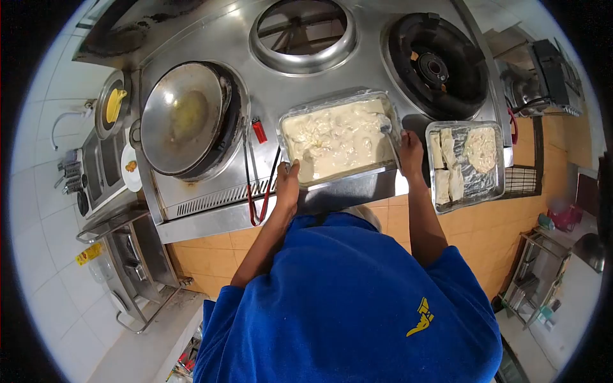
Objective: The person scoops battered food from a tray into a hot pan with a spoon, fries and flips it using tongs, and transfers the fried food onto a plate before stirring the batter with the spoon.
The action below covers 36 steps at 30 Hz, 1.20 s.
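A rectangular metal tray point(393, 167) full of creamy, lumpy batter point(338, 137) is at the front of the steel stove. My left hand point(288, 182) grips its near left corner, fingers closed on the rim. On the right side, my right hand point(410, 151) is closed on the tray's edge. A utensil handle, partly sunk in the batter, shows near the right rim. Just left of my left hand lie red-handled tongs point(258, 207) and a red lighter point(258, 131). To the right of my right hand, a smaller tray point(440, 205) holds pale rolls and a patch of batter-coated food.
A wok point(182, 118) with a little yellowish oil sits on the left burner. A ring burner point(303, 60) is at the back, and a black burner point(434, 67) at the right. A sink point(102, 169) and a white plate point(131, 167) stand left.
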Motion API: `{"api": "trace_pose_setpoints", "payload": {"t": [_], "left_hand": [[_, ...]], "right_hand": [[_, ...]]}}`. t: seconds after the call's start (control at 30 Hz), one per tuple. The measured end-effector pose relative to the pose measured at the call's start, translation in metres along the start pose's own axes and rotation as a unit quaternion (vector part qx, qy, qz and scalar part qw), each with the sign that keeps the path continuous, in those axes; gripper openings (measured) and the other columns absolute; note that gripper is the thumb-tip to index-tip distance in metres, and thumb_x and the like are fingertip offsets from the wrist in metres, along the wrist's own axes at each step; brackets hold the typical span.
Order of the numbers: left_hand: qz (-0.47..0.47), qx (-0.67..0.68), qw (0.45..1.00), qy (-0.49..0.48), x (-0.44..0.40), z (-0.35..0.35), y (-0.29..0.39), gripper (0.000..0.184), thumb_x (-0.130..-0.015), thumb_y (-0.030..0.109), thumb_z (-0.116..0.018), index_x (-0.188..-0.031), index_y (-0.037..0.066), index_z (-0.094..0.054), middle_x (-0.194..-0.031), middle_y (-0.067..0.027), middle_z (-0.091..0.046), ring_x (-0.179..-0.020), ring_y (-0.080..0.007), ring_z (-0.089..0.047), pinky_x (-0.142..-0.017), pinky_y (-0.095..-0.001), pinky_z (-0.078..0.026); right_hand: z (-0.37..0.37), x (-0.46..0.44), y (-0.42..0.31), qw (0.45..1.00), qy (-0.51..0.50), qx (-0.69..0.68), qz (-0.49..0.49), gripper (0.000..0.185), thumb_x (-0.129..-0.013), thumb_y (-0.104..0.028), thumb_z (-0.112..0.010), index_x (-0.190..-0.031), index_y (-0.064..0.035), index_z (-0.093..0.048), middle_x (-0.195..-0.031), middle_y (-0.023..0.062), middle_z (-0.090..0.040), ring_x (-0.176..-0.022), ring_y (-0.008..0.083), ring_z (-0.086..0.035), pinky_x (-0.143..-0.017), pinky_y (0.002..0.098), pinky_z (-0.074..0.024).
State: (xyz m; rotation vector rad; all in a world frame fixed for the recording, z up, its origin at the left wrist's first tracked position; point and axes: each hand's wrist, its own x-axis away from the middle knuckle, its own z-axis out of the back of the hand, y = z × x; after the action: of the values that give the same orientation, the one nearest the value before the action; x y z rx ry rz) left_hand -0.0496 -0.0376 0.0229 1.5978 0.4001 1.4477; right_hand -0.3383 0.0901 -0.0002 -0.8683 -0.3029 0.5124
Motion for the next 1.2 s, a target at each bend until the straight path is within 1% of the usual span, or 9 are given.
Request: {"api": "trace_pose_setpoints", "payload": {"t": [0.23, 0.27, 0.5, 0.83, 0.87, 0.97, 1.0, 1.1, 1.2], "left_hand": [[-0.102, 0.206, 0.973, -0.033, 0.022, 0.020, 0.045, 0.039, -0.100, 0.039, -0.035, -0.117, 0.004, -0.043, -0.112, -0.0099, -0.049, -0.104, -0.0171, -0.048, -0.093, -0.0316, -0.039], [-0.075, 0.235, 0.967, -0.062, 0.023, 0.025, 0.048, 0.058, -0.099, 0.045, -0.028, -0.136, 0.001, -0.033, -0.132, -0.0157, -0.045, -0.121, -0.0247, -0.046, -0.103, -0.0370, -0.037], [0.021, 0.308, 0.943, -0.128, 0.048, 0.061, 0.078, 0.064, -0.097, 0.050, -0.028, -0.139, 0.001, -0.029, -0.135, -0.0179, -0.043, -0.120, -0.0284, -0.048, -0.100, -0.0395, -0.041], [-0.039, 0.272, 0.961, -0.035, 0.077, 0.101, 0.050, 0.063, -0.097, 0.046, -0.037, -0.132, -0.006, -0.036, -0.122, -0.0201, -0.053, -0.106, -0.0263, -0.058, -0.087, -0.0360, -0.050], [-0.046, 0.279, 0.958, -0.037, 0.078, 0.106, 0.048, 0.062, -0.097, 0.045, -0.036, -0.131, -0.006, -0.037, -0.122, -0.0198, -0.053, -0.106, -0.0261, -0.058, -0.087, -0.0358, -0.050], [-0.056, 0.292, 0.955, -0.021, 0.082, 0.121, 0.039, 0.059, -0.098, 0.042, -0.035, -0.130, -0.007, -0.038, -0.121, -0.0193, -0.053, -0.104, -0.0254, -0.058, -0.087, -0.0350, -0.050], [-0.058, 0.289, 0.955, -0.021, 0.084, 0.128, 0.039, 0.059, -0.098, 0.042, -0.036, -0.130, -0.007, -0.038, -0.122, -0.0194, -0.053, -0.105, -0.0254, -0.058, -0.087, -0.0350, -0.050], [-0.068, 0.288, 0.954, -0.043, 0.093, 0.145, 0.049, 0.059, -0.098, 0.042, -0.036, -0.131, -0.007, -0.037, -0.123, -0.0198, -0.052, -0.107, -0.0254, -0.057, -0.089, -0.0350, -0.049], [-0.074, 0.294, 0.951, -0.056, 0.096, 0.162, 0.047, 0.060, -0.097, 0.042, -0.037, -0.132, -0.007, -0.035, -0.125, -0.0201, -0.051, -0.109, -0.0255, -0.056, -0.090, -0.0352, -0.049]], "right_hand": [[0.041, 0.002, -0.053, 0.988, -0.059, -0.137, -0.041, 0.028, -0.096, -0.024, -0.047, -0.096, 0.0021, -0.057, -0.079, 0.0088, -0.057, -0.074, 0.0143, -0.050, -0.070, 0.0289, -0.0415], [0.047, 0.005, -0.069, 0.984, -0.074, -0.141, -0.076, 0.027, -0.097, -0.023, -0.046, -0.096, 0.0011, -0.057, -0.079, 0.0057, -0.056, -0.076, 0.0109, -0.048, -0.070, 0.0270, -0.0406], [0.043, 0.025, -0.114, 0.993, -0.077, -0.092, 0.021, 0.028, -0.098, -0.024, -0.046, -0.100, 0.0014, -0.057, -0.079, 0.0000, -0.052, -0.076, 0.0060, -0.044, -0.071, 0.0215, -0.0378], [0.029, 0.055, -0.152, 0.977, -0.149, -0.116, 0.101, 0.036, -0.095, -0.023, -0.051, -0.115, 0.0066, -0.053, -0.090, 0.0128, -0.062, -0.085, 0.0135, -0.055, -0.076, 0.0297, -0.0448], [0.033, 0.059, -0.155, 0.973, -0.185, -0.106, 0.089, 0.047, -0.091, -0.024, -0.057, -0.124, 0.0071, -0.046, -0.092, 0.0190, -0.061, -0.087, 0.0225, -0.060, -0.077, 0.0339, -0.0464], [0.057, 0.080, -0.188, 0.923, -0.140, 0.168, 0.316, 0.056, -0.086, -0.023, -0.064, -0.130, 0.0034, -0.041, -0.090, 0.0228, -0.060, -0.087, 0.0327, -0.061, -0.076, 0.0377, -0.0480], [0.060, 0.091, -0.195, 0.937, -0.154, 0.177, 0.257, 0.063, -0.082, -0.020, -0.066, -0.135, -0.0011, -0.036, -0.083, 0.0216, -0.060, -0.079, 0.0405, -0.060, -0.070, 0.0425, -0.0493], [0.066, 0.117, -0.218, 0.953, -0.205, 0.194, 0.110, 0.055, -0.083, -0.017, -0.063, -0.132, -0.0033, -0.041, -0.079, 0.0207, -0.061, -0.072, 0.0411, -0.061, -0.064, 0.0445, -0.0493], [0.062, 0.132, -0.225, 0.936, -0.180, 0.256, 0.163, 0.044, -0.084, -0.014, -0.060, -0.124, -0.0016, -0.049, -0.079, 0.0218, -0.062, -0.068, 0.0409, -0.061, -0.060, 0.0462, -0.0484]]}}
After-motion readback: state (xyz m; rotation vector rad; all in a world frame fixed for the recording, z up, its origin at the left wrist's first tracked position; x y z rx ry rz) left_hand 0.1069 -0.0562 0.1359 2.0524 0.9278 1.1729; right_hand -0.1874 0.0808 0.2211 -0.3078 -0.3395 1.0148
